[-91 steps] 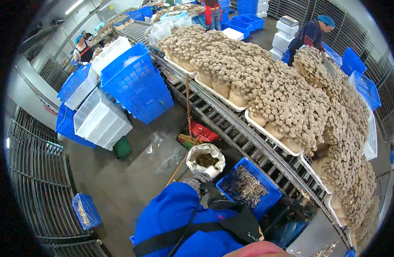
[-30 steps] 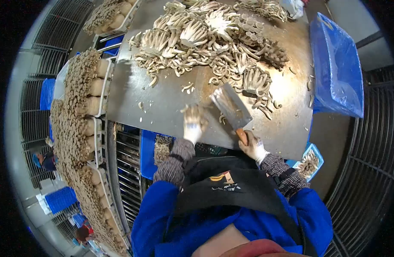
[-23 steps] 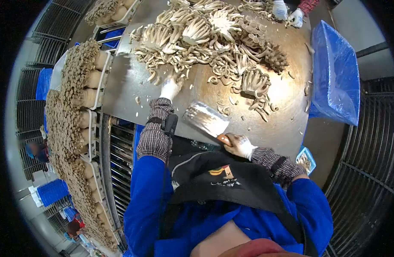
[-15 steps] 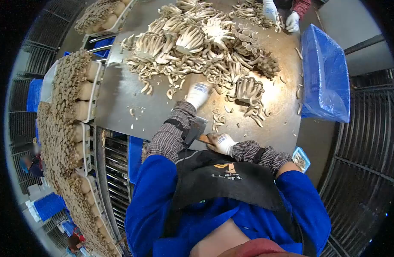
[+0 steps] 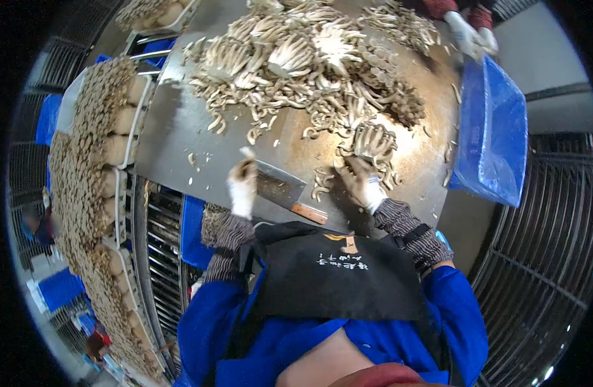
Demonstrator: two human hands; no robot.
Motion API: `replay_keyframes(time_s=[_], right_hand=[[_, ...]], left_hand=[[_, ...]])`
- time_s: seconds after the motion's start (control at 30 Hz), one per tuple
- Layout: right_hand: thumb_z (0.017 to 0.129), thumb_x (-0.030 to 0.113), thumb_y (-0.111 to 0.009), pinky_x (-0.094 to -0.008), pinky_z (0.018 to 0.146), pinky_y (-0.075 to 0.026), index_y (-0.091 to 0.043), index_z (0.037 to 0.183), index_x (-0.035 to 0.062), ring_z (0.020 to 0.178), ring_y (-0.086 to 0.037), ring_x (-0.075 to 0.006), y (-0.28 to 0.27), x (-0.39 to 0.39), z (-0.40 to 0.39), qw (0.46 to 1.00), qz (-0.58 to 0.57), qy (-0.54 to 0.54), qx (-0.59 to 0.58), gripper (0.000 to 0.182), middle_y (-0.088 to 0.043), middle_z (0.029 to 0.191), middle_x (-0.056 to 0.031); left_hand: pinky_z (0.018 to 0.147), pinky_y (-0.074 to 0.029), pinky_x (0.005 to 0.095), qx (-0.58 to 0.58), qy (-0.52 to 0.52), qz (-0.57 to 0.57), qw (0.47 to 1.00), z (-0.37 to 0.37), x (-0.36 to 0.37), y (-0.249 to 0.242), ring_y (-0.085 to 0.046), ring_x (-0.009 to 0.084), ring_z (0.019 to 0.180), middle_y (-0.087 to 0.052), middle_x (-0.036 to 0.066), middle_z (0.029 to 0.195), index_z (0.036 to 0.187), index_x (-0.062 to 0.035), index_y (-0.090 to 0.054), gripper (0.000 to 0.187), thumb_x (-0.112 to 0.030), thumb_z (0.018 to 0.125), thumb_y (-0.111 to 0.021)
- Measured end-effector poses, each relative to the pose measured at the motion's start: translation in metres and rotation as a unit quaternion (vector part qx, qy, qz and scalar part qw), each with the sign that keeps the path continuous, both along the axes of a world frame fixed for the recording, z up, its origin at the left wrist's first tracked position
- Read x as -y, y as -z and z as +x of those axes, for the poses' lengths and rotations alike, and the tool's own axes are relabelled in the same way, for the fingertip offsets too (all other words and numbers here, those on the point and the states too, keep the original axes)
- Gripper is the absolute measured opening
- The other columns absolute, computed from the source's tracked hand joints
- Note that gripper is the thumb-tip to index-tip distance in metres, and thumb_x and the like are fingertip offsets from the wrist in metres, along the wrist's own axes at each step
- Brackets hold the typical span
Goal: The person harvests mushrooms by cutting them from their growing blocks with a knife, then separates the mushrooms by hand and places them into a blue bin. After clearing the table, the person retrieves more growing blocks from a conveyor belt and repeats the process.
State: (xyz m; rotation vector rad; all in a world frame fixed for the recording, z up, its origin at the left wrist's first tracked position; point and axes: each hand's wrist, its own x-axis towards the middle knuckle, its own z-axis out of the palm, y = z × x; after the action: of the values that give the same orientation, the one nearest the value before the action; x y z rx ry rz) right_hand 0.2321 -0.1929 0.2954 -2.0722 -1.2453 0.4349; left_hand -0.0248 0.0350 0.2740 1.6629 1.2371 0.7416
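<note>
My left hand, in a white glove with a soiled fingertip area, is raised left of the cleaver. Its fingers are pinched around a small pale mushroom piece, somewhat blurred. The cleaver lies on the metal table with its wooden handle towards me, touched by neither hand. At the near edge of a mushroom cluster is my right hand, also gloved. Its fingers are spread, the tips reaching the cluster's base. Loose curved mushrooms lie just left of that hand.
A large mushroom heap covers the table's far part. At right stands a blue plastic-lined bin; a co-worker's gloved hands are beside it. Crates of mushrooms line the left, beside a metal roller rack.
My right hand has left the cleaver's handle and moved forward to the mushroom cluster. My left hand has drawn back and left from the heap. The co-worker's hands have shifted towards the blue bin.
</note>
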Motion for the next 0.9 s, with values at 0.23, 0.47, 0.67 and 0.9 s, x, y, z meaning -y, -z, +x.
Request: replay_keyframes(time_s=[0.23,0.47,0.67,0.9], right_hand=[[0.095,0.01,-0.06,-0.048,0.063,-0.058,-0.023,0.147,0.0086,0.095,-0.063,-0.0328,-0.015,0.008,0.041,0.944,0.14,0.285,-0.084,0.064,-0.052,0.127,-0.0216],[0.087,0.023,-0.069,-0.0409,0.044,-0.056,-0.019,0.141,-0.0054,0.064,-0.065,-0.0322,0.015,0.008,0.066,0.86,0.052,0.318,-0.395,0.079,-0.058,0.113,-0.0278],[0.088,0.026,-0.068,-0.0363,0.055,-0.059,-0.018,0.145,-0.0085,0.083,-0.068,-0.0353,-0.023,0.024,0.049,0.883,0.089,0.284,-0.362,0.083,-0.053,0.122,-0.033],[0.086,0.028,-0.066,-0.0488,0.097,-0.044,-0.043,0.133,-0.0087,0.108,-0.056,-0.0462,0.059,0.052,0.032,0.929,0.032,0.339,-0.148,0.064,-0.053,0.117,-0.0351]], left_hand=[[0.086,-0.05,0.032,-0.251,-0.192,0.002,0.949,-0.267,-0.076,0.049,-0.065,0.0233,0.092,-0.069,0.018,0.105,0.12,0.0103,-0.057,0.042,-0.015,0.088,-0.067],[0.063,-0.048,0.0263,-0.144,-0.002,0.08,0.986,-0.048,-0.039,-0.022,-0.057,0.0145,0.073,-0.065,0.007,0.094,0.109,0.0004,-0.058,0.026,-0.003,0.084,-0.061],[0.077,-0.055,0.033,0.099,0.313,-0.251,0.911,0.184,0.084,0.007,-0.067,0.0238,0.089,-0.067,0.019,0.107,0.145,0.0044,-0.033,0.072,-0.021,0.088,-0.07],[0.104,-0.041,0.0471,-0.192,0.324,0.124,0.918,0.257,0.148,0.011,-0.046,0.0479,0.123,-0.042,0.034,0.137,0.148,0.0039,-0.021,0.101,-0.046,0.079,-0.075]])
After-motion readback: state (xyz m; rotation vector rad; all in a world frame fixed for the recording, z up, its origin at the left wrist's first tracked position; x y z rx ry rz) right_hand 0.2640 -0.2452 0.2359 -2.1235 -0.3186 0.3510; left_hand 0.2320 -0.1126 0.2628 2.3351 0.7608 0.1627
